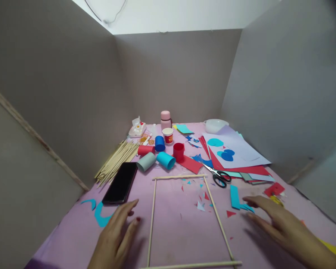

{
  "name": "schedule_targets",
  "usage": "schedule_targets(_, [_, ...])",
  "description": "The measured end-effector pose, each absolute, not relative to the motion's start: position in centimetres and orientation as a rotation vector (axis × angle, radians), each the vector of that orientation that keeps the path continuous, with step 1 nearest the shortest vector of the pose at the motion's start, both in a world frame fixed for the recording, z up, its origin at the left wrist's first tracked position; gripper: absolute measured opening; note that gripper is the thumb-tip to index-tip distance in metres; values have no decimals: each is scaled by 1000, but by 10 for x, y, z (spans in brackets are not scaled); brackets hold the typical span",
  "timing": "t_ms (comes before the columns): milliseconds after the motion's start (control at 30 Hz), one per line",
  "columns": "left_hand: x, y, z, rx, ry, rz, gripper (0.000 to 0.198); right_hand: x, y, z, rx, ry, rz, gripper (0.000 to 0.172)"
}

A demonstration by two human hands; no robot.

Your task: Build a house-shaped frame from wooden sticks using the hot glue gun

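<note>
Four-sided and made of thin wooden sticks, a frame (217, 216) lies on the pink tabletop. My left hand (116, 235) hovers beside its left stick, thumb and fingers apart, holding nothing. On the other side, my right hand (280, 222) is open over the table, its fingertips close to a cut piece of light blue paper (234, 197). Light blue curved scraps (100, 216) lie by my left hand, just below a black phone (120, 184). Small red and blue paper bits (201, 206) are scattered inside the frame.
Beyond the frame are several rolled paper tubes (166, 160), black-handled scissors (220, 177) and a paper cup (168, 136). A bundle of sticks (116, 160) lies at left, stacked paper sheets (238, 149) at right. A pink bottle (165, 120) stands at the back. Grey partitions (179, 74) enclose the table.
</note>
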State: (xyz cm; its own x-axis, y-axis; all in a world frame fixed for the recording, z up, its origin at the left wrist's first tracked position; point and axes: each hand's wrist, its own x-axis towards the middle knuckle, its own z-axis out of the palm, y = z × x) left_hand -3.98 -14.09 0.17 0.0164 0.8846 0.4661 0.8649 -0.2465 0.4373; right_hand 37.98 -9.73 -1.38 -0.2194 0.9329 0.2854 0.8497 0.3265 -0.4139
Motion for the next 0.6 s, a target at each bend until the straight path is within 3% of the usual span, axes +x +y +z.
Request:
schedule_targets(233, [-37, -85, 5, 2262, 1833, 955, 36, 318, -68, 7, -1604, -2105, 600, 35])
schedule_targets(433, [-30, -61, -2, 2183, 1832, 1064, 37, 312, -60, -14, -1615, -1962, 650, 30])
schedule_targets(600, [-31, -58, -17, 2136, 1852, 1181, 32, 314, -60, -34, -1613, -1877, 709, 38])
